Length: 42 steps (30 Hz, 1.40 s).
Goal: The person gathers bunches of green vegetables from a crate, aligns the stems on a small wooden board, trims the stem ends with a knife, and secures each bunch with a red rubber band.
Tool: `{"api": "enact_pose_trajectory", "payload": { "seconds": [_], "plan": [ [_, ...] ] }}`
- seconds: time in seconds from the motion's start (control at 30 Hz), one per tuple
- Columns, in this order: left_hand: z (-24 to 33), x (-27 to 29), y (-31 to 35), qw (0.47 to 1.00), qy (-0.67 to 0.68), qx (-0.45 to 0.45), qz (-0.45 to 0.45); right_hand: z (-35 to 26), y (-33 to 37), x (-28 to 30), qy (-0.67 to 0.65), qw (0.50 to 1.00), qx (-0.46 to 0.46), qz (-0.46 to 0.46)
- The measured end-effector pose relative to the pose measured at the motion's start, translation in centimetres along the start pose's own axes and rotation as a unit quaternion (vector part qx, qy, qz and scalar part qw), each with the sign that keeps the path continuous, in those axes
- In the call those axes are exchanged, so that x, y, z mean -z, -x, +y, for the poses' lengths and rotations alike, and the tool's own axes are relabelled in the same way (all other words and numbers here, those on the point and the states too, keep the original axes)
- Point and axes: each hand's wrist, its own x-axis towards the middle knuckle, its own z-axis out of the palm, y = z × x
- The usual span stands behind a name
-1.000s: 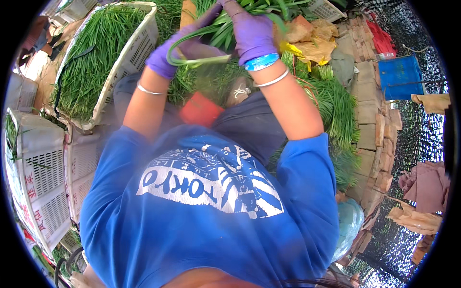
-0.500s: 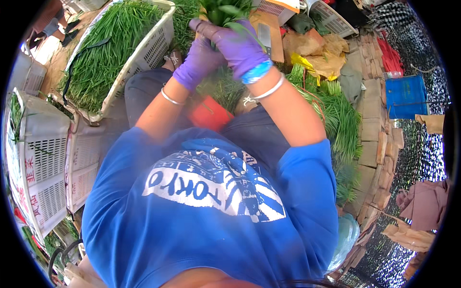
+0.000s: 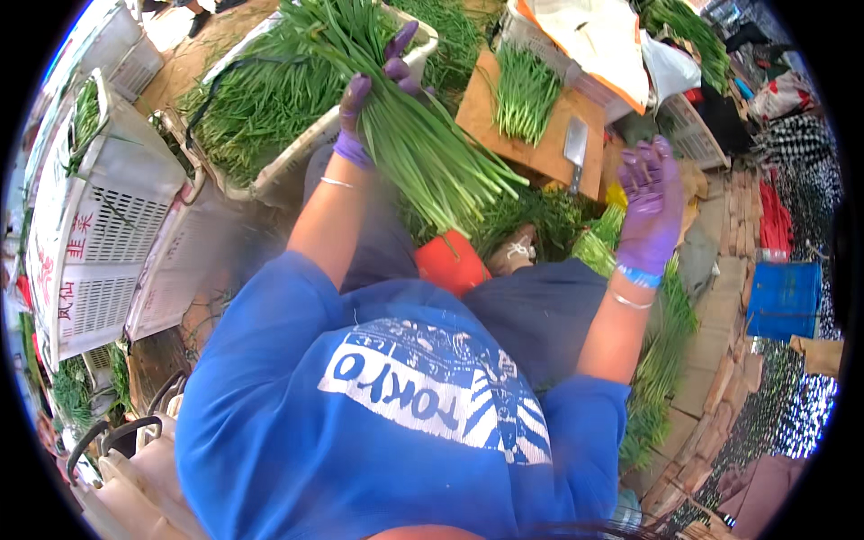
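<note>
A thick bunch of garlic chives is gripped by my left hand, in a purple glove. Its pale cut ends slant down to the right, and its leaves hang over the crate of loose chives. My right hand, also purple-gloved, is raised at the right with the palm up, fingers loosely spread and nothing in it. Between the hands, beyond my knees, a wooden board bears a smaller bunch of chives and a cleaver lying flat at its right side.
White plastic crates stand on the left. A red object lies between my legs, near my shoe. More chives lie along my right, beside bricks. A blue container stands farther right.
Both hands were together at the greens near the top. My right hand has come away and moved right, while the left holds the bunch out over the crate's edge. The view has shifted.
</note>
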Motion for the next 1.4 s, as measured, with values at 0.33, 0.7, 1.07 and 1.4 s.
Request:
{"api": "enact_pose_trajectory", "payload": {
  "seconds": [0.33, 0.7, 1.07, 1.4],
  "plan": [
    [-0.8, 0.0, 0.2, 0.999, -0.024, -0.017, 0.014, 6.0, 6.8, -9.8, 0.577, 0.706, 0.307, -0.273],
    [2.9, 3.1, 3.3, 0.998, -0.059, -0.031, 0.012, 9.4, 9.3, 0.0, 0.624, 0.699, 0.205, -0.283],
    [1.4, 2.8, 3.3, 0.999, -0.002, 0.014, 0.029, 12.8, 8.0, -7.3, 0.589, 0.712, 0.292, -0.247],
    [-4.2, 1.3, 2.4, 0.893, -0.422, 0.041, 0.153, 11.1, 7.6, -3.4, 0.568, 0.71, 0.412, -0.058]
  ]
}}
